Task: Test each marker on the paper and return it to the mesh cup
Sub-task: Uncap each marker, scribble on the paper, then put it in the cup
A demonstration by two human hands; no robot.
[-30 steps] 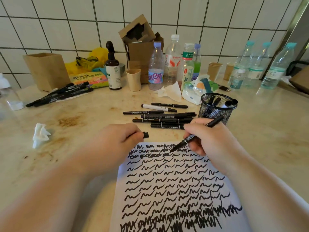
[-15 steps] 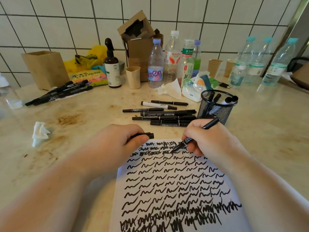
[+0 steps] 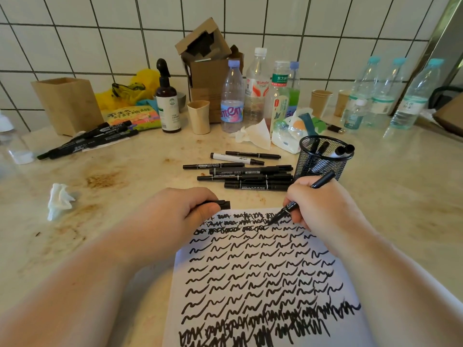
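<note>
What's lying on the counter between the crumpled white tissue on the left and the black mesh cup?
In the head view, a loose row of black markers lies between the tissue and the mesh cup, close beside the cup; the rest is bare, stained counter.

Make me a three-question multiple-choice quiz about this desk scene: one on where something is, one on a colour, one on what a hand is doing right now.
1. Where does the black wire mesh cup stand?
A. Beyond the right hand, right of the loose black markers
B. By the wooden box at far left
C. On the paper

2. What colour is the ink on the white sheet of paper?
A. Red
B. Blue
C. Black

3. What is the right hand doing?
A. Resting flat and empty
B. Holding a thin black marker tip-down on the paper
C. Lifting a bottle

Answers:
1 A, the cup sits just past the right hand's knuckles.
2 C, every squiggle is black.
3 B, the marker tip touches the upper rows of scribbles.
</note>
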